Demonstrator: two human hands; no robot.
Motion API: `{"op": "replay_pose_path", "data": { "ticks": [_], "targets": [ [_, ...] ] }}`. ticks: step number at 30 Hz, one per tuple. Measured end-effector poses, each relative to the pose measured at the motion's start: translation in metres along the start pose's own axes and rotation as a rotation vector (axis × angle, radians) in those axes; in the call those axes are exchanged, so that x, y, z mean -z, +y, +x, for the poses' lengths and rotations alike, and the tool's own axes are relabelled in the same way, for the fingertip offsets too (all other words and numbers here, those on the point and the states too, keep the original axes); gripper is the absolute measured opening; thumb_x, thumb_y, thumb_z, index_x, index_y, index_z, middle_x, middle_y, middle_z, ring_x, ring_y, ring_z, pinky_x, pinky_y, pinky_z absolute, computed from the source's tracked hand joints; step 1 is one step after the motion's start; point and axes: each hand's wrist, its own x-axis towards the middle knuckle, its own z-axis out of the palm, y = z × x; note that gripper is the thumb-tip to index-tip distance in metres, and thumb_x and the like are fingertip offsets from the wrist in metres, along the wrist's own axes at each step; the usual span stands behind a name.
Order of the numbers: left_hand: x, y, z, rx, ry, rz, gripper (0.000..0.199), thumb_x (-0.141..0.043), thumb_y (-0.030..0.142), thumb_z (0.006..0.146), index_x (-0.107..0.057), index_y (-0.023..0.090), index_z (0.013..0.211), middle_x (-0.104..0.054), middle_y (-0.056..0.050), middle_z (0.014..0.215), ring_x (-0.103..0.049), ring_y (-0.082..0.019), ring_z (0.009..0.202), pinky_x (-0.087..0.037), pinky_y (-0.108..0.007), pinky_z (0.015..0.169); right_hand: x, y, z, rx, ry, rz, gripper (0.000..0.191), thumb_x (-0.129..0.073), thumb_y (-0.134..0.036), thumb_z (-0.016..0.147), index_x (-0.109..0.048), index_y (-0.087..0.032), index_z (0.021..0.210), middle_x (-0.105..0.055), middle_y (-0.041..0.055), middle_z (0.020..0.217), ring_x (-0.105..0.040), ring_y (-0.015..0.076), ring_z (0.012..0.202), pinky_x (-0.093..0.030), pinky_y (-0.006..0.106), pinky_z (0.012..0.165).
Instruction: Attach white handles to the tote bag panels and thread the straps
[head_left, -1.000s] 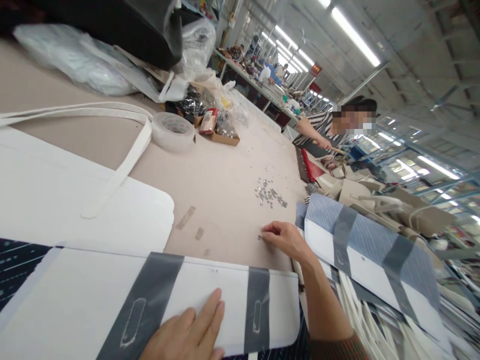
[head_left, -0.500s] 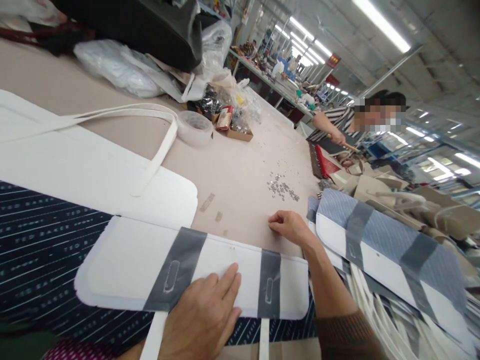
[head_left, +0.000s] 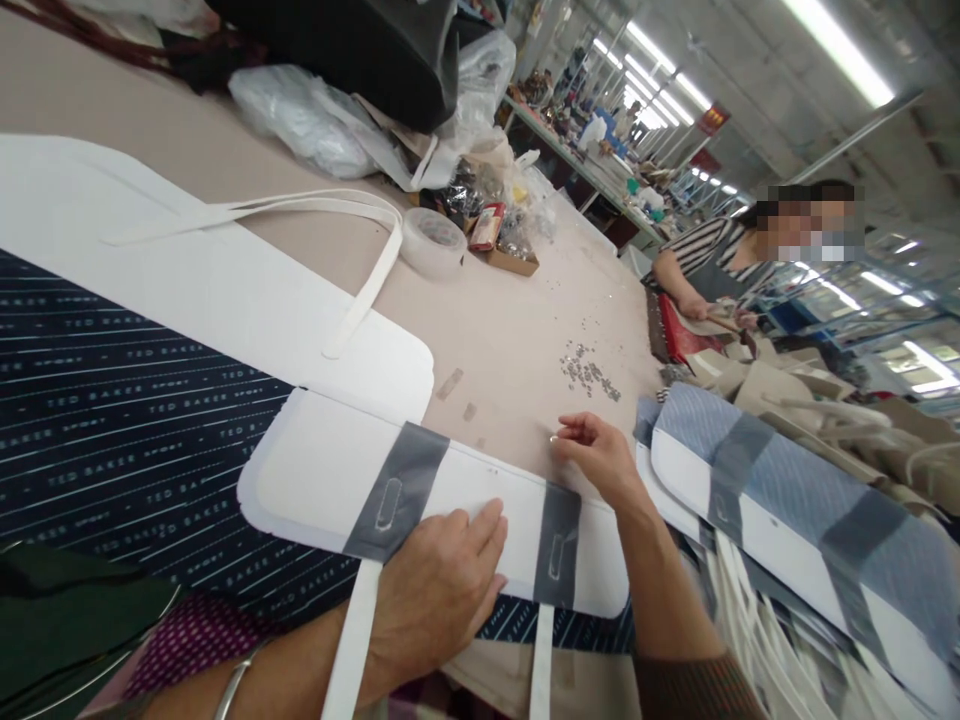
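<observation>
My left hand (head_left: 450,575) lies with its fingers stretched out on a white bag panel (head_left: 315,450), pressing near its lower middle. Two grey bands cross the panel, each with a stitched slot, and white straps (head_left: 354,630) hang from its lower edge. Just beyond the panel's upper edge, my right hand (head_left: 596,455) is held in a pinch. A small shiny metal piece (head_left: 553,438) shows at its thumb and fingertip. Under the panel lies dark blue printed lining (head_left: 150,390). Small marks (head_left: 493,471) sit near the panel's top edge, between the bands.
Small metal pieces (head_left: 589,372) lie scattered on the table ahead. Behind them are a tape roll (head_left: 433,243), a small cardboard box (head_left: 514,262) and plastic bags (head_left: 300,115). Stacked bag panels (head_left: 795,520) stand at the right. A co-worker (head_left: 712,260) works beyond.
The view has shifted, so the panel and table things appear further right. My right hand has turned slightly, and the shiny piece at its fingertips now shows. My left hand stays on the panel.
</observation>
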Motion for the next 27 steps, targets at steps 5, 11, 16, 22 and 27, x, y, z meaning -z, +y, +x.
{"op": "replay_pose_path", "data": {
  "ticks": [5,11,16,22,27],
  "targets": [
    [0.002,0.000,0.002,-0.008,0.014,0.000,0.042,-0.046,0.035,0.097,-0.051,0.014,0.133,-0.053,-0.011,0.143,-0.059,-0.026,0.093,-0.052,-0.042,0.074,-0.039,-0.035,-0.035,-0.033,-0.170,0.374,0.035,-0.077,-0.030,0.064,-0.065,-0.016,0.093,-0.069,0.0008,0.076,-0.063,0.0132,0.066,-0.052,0.026,0.062],
    [0.004,0.000,0.002,-0.003,-0.003,-0.050,0.039,-0.048,0.034,0.097,-0.053,0.013,0.129,-0.056,-0.010,0.137,-0.059,-0.026,0.092,-0.053,-0.043,0.072,-0.059,-0.041,-0.043,-0.030,-0.184,0.227,0.027,-0.071,-0.024,0.067,-0.065,-0.017,0.093,-0.071,0.0011,0.078,-0.065,0.0139,0.068,-0.052,0.025,0.064],
    [0.004,0.001,0.001,0.001,-0.005,-0.053,0.039,-0.047,0.033,0.097,-0.053,0.012,0.130,-0.057,-0.012,0.136,-0.060,-0.027,0.094,-0.053,-0.042,0.073,-0.059,-0.044,-0.040,-0.048,-0.170,0.112,0.024,-0.068,-0.026,0.067,-0.066,-0.017,0.090,-0.071,0.0014,0.076,-0.065,0.0152,0.067,-0.053,0.026,0.062],
    [0.001,0.000,0.002,-0.007,0.011,-0.047,0.038,-0.047,0.033,0.098,-0.052,0.012,0.129,-0.057,-0.013,0.134,-0.060,-0.026,0.095,-0.052,-0.041,0.073,-0.061,-0.049,-0.039,-0.039,-0.162,-0.022,0.019,-0.063,-0.024,0.068,-0.068,-0.018,0.085,-0.071,0.0005,0.072,-0.064,0.0144,0.063,-0.051,0.026,0.061],
    [0.000,-0.002,-0.004,-0.138,0.107,-0.015,0.023,-0.046,0.021,0.097,-0.058,0.014,0.115,-0.065,-0.009,0.112,-0.058,-0.022,0.079,-0.047,-0.037,0.062,-0.059,-0.057,-0.036,-0.006,-0.204,-0.124,0.017,-0.061,-0.020,0.069,-0.070,-0.019,0.084,-0.070,-0.0004,0.072,-0.063,0.0144,0.067,-0.047,0.025,0.062]
  ]
}}
